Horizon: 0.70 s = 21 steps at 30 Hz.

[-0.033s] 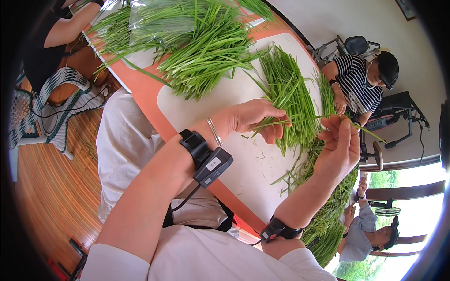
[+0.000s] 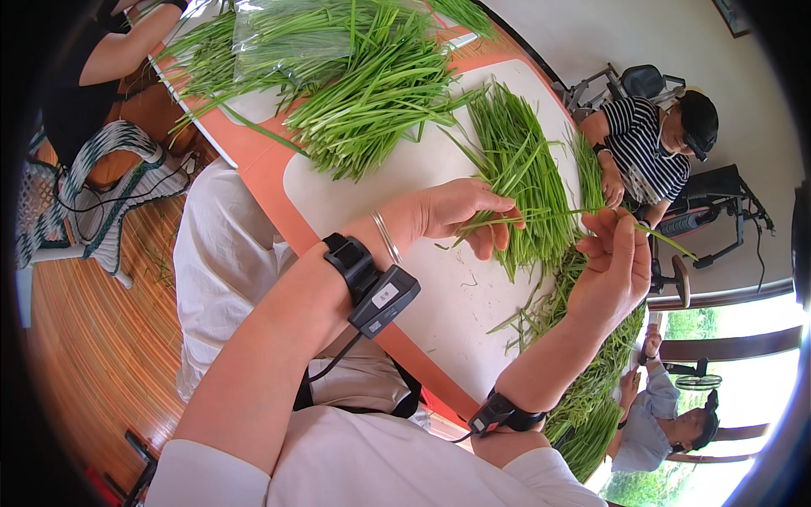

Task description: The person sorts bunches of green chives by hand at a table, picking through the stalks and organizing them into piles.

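Note:
A thin green garlic chive point(image 2: 553, 212) stretches level between my hands. My left hand point(image 2: 463, 209) holds its left end in a pinch, the other fingers curled. My right hand point(image 2: 612, 264), raised at the right, grips the strand between thumb and fingers, with its tip sticking out past them. Behind my hands a bundle of garlic chives point(image 2: 528, 160) lies on the white-and-orange table point(image 2: 448, 317). To its left sits a larger heap of garlic chives point(image 2: 363, 110), their cut ends toward me.
A clear plastic bag point(image 2: 291, 38) covers part of the heap. Loose green leaves point(image 2: 583, 372) line the table's right side. One person in a striped shirt point(image 2: 634, 139) works across the table, another point(image 2: 663, 414) at the right. A dark-clad person's arm point(image 2: 127, 55) shows at upper left, by a woven chair point(image 2: 118, 182).

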Tool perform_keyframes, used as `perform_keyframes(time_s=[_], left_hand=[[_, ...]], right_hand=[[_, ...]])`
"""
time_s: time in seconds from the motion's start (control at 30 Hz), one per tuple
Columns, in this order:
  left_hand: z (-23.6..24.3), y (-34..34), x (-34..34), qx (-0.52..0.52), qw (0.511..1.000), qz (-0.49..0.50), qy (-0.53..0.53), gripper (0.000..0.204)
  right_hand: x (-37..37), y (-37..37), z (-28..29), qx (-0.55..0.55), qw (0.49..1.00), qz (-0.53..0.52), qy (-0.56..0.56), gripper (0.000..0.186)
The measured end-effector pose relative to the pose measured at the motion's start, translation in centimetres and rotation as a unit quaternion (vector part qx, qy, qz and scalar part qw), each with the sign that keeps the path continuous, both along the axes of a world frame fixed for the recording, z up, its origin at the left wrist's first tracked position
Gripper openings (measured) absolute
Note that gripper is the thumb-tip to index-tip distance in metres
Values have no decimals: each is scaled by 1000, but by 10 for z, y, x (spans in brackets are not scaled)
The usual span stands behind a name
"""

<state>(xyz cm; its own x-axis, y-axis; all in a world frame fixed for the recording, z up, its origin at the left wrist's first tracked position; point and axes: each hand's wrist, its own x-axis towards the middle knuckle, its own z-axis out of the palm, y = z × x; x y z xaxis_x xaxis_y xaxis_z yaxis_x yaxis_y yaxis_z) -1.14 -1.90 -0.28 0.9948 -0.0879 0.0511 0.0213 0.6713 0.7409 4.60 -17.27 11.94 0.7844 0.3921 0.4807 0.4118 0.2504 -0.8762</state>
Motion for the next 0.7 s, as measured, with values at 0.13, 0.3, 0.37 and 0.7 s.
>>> perform_keyframes(time_s=[0.13,0.3,0.37,0.7], left_hand=[[-5,0,3,15,999,-45,-6,38],[-3,-4,0,25,998,-57,10,38],[-4,-7,2,-7,996,-86,-19,35],[-6,18,6,-270,923,271,41,21]], right_hand=[[4,1,-4,-5,1000,-7,0,16],[-7,10,-12,-29,997,69,2,15],[-9,13,-18,-43,995,94,-13,15],[22,6,-25,-325,939,-48,-98,19]])
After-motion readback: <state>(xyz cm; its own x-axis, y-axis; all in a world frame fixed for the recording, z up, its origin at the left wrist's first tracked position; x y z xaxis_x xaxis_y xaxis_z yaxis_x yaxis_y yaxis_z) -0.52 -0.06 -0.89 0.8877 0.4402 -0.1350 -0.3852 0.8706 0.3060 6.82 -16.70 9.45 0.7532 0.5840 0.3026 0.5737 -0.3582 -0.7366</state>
